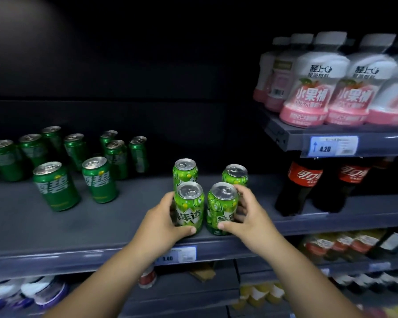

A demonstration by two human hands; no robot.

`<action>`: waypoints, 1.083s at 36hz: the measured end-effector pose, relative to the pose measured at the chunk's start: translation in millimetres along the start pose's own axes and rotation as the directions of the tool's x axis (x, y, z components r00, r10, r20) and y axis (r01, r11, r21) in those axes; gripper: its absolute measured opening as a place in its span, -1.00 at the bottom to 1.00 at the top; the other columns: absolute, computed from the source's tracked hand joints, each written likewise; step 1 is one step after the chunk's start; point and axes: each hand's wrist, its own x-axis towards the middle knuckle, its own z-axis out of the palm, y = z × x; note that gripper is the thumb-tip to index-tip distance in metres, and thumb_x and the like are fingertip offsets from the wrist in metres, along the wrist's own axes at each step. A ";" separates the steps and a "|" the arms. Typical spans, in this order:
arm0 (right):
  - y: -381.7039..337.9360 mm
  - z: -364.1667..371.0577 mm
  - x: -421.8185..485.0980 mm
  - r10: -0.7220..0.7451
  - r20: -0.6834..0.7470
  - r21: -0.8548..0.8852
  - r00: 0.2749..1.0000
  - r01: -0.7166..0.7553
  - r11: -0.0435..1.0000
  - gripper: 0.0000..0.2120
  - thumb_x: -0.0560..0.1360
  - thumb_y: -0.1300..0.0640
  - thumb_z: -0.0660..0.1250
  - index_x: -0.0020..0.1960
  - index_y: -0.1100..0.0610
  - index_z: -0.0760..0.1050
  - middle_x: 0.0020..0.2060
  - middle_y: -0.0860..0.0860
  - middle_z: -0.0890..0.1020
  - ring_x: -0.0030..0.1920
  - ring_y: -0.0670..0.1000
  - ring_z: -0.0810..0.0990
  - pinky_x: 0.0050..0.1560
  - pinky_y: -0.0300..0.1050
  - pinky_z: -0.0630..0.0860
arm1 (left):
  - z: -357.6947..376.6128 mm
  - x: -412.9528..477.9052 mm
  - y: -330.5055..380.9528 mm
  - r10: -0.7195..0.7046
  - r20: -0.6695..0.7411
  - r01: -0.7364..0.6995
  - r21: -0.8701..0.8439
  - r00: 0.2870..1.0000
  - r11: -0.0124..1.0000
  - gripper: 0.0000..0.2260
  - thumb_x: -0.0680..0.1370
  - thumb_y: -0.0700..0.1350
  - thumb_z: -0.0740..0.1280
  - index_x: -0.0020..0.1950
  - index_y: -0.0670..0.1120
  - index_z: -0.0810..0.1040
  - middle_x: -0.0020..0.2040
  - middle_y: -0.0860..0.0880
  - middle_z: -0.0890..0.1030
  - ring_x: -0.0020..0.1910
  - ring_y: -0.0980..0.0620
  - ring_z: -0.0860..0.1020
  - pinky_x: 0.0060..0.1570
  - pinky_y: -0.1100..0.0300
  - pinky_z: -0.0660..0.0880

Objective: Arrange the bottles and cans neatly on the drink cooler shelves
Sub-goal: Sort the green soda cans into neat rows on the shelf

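While the fingers (189, 230) of the left hand (163, 216) and right hand (248, 216) are curled round two light green metal cans (189, 204) at the grey shelf's (78, 226) front edge, these should be squared against the rear pair (185, 172); dark green cans (55, 187) are scattered left, and black cola bottles (301, 187) are crowded close on the right.

Glossy metal cans (189, 206) stand on a matt grey shelf (21, 226) near shiny plastic bottles (308, 88).
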 end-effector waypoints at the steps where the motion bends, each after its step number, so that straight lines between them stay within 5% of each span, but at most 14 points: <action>1: 0.0 -0.4 -1.1 -0.005 -0.013 -0.010 1.000 0.005 1.000 -0.13 0.27 0.23 0.66 0.14 -0.58 0.31 0.14 -0.27 0.60 0.14 -0.24 0.61 0.19 -0.14 0.59 | 0.8 -0.4 1.3 -0.001 -0.003 0.001 0.005 1.000 1.000 -0.30 0.22 -0.01 0.65 0.25 0.25 0.41 0.07 0.25 0.64 0.03 0.30 0.61 0.11 0.10 0.59; 5: 5.8 -3.2 -6.6 -0.032 -0.068 -0.030 0.997 0.030 0.999 -0.12 0.23 0.15 0.69 0.14 -0.61 0.29 0.11 -0.27 0.61 0.12 -0.28 0.60 0.13 -0.24 0.58 | 7.9 -5.2 5.4 0.014 -0.011 -0.013 0.031 1.000 0.999 -0.32 0.19 0.06 0.66 0.20 0.25 0.40 0.02 0.27 0.65 -0.02 0.31 0.62 0.07 0.13 0.60; 8: 9.9 -6.6 -7.1 -0.004 -0.042 -0.005 0.999 0.004 1.000 -0.11 0.22 0.07 0.69 0.26 -0.55 0.30 0.19 -0.17 0.59 0.14 -0.17 0.63 0.17 -0.09 0.61 | 11.2 -7.7 5.1 0.029 -0.017 -0.028 0.041 0.999 0.999 -0.31 0.21 0.05 0.66 0.22 0.26 0.38 0.04 0.25 0.64 0.01 0.28 0.62 0.09 0.14 0.60; 11: 9.3 -17.3 -4.3 -0.003 0.015 0.030 1.000 0.003 1.000 -0.19 0.14 -0.09 0.66 0.23 -0.55 0.36 0.22 -0.14 0.59 0.20 -0.14 0.61 0.20 -0.03 0.60 | 6.9 -7.1 1.4 0.032 0.029 -0.031 -0.034 0.999 0.999 -0.29 0.23 0.02 0.66 0.27 0.23 0.39 0.10 0.22 0.63 0.06 0.28 0.61 0.11 0.12 0.59; 14: 3.0 -31.1 -0.5 -0.034 -0.019 0.035 0.999 0.034 0.999 -0.33 0.14 -0.19 0.65 0.19 -0.40 0.50 0.21 -0.15 0.62 0.24 -0.14 0.58 0.14 -0.08 0.60 | -2.5 -6.1 -0.3 0.029 0.061 -0.019 -0.160 0.998 0.987 -0.30 0.21 0.20 0.58 0.30 0.21 0.42 0.15 0.13 0.62 0.10 0.17 0.62 0.13 0.01 0.58; 18: -3.8 -48.2 13.5 -0.071 -0.157 0.099 0.985 0.087 0.991 -0.53 0.34 0.14 0.60 0.13 -0.19 0.53 0.15 -0.10 0.62 0.19 -0.03 0.60 0.03 -0.20 0.55 | -18.0 4.1 0.0 -0.029 -0.104 0.000 -0.270 0.994 0.963 -0.50 0.27 0.35 0.35 0.16 0.22 0.46 0.00 0.07 0.63 -0.01 0.08 0.63 0.12 -0.11 0.57; 21: -9.1 -58.0 29.5 -0.100 -0.173 0.041 0.980 0.108 0.993 -0.53 0.43 0.30 0.52 0.14 -0.17 0.51 0.16 -0.14 0.59 0.20 -0.04 0.59 0.09 -0.20 0.52 | -29.6 21.9 6.3 -0.028 -0.141 -0.001 -0.201 0.990 0.980 -0.56 0.37 0.18 0.49 0.18 0.13 0.46 0.10 0.00 0.60 -0.05 0.14 0.62 0.06 0.05 0.57; 27: -16.9 -65.6 64.4 -0.035 0.020 -0.072 0.999 0.036 0.997 -0.32 0.45 0.30 0.51 0.36 -0.25 0.36 0.35 -0.10 0.45 0.34 -0.03 0.48 0.32 -0.02 0.49 | -42.3 66.5 28.2 0.062 -0.105 -0.062 0.001 0.993 0.998 -0.38 0.43 -0.02 0.55 0.42 0.06 0.38 0.24 0.03 0.48 0.16 0.00 0.53 0.21 -0.01 0.51; 30: -18.4 -64.3 78.1 0.011 0.094 -0.060 0.996 -0.006 0.998 -0.39 0.47 0.21 0.51 0.41 -0.18 0.41 0.39 -0.07 0.47 0.35 -0.06 0.48 0.40 0.03 0.45 | -42.3 85.6 45.1 0.059 -0.050 -0.060 -0.029 0.997 0.998 -0.42 0.49 -0.04 0.49 0.47 0.02 0.37 0.28 0.03 0.45 0.22 0.03 0.50 0.23 0.08 0.47; 33: -15.4 -64.0 90.8 0.070 0.087 -0.121 0.994 -0.059 0.991 -0.45 0.47 0.07 0.50 0.42 -0.13 0.45 0.36 -0.07 0.52 0.29 -0.07 0.53 0.33 0.07 0.50 | -41.5 99.3 53.8 -0.008 0.050 0.011 -0.066 0.999 0.998 -0.48 0.53 -0.03 0.45 0.47 -0.01 0.40 0.28 0.02 0.49 0.24 0.02 0.51 0.22 0.08 0.49; 39: -11.2 -59.0 99.1 0.123 0.095 -0.102 0.988 -0.114 0.988 -0.54 0.51 0.12 0.46 0.38 -0.09 0.49 0.22 0.00 0.61 0.14 0.04 0.63 -0.05 0.00 0.63 | -43.1 106.6 53.5 -0.054 0.120 0.063 -0.074 0.991 0.995 -0.62 0.52 -0.10 0.47 0.32 -0.05 0.55 0.15 -0.02 0.64 0.13 0.01 0.60 0.03 0.15 0.54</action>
